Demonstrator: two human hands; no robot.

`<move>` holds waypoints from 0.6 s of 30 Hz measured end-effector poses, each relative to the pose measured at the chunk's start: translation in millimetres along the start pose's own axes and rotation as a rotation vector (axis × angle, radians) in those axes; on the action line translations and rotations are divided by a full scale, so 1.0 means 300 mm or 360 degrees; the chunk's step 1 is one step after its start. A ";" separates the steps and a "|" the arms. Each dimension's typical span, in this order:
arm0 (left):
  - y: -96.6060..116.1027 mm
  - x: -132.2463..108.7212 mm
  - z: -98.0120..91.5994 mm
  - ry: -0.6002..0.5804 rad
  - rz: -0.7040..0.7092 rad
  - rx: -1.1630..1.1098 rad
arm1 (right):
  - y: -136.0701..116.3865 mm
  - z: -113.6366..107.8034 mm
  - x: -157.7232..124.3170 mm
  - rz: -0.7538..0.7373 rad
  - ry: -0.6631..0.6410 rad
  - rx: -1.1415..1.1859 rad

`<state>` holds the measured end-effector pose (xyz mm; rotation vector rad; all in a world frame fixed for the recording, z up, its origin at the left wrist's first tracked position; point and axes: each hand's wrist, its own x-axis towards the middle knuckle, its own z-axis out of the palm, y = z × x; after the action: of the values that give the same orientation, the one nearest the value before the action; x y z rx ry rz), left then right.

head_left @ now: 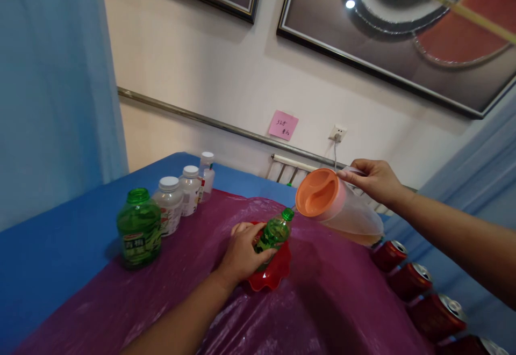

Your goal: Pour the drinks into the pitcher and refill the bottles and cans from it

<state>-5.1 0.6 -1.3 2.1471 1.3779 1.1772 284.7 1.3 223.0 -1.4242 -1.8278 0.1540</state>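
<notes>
Apparently pours, gripping the green bottle with the left hand and the tilted pitcher with the right hand, likely needing a slow, steady tilt next

Left hand hides part of small green bottle and red dish. Pitcher handle mostly covered by right hand. Below right hand, nearest red can cut by bottom edge; above that hand, large framed picture cropped.
</notes>
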 end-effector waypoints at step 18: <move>-0.001 -0.003 0.002 0.0024 0.0035 -0.0025 | 0.016 0.022 -0.024 0.0026 0.0005 0.0077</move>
<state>-5.0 0.1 -2.2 2.1519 1.3503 1.2104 284.3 -0.8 212.4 -1.4055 -1.7985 0.2032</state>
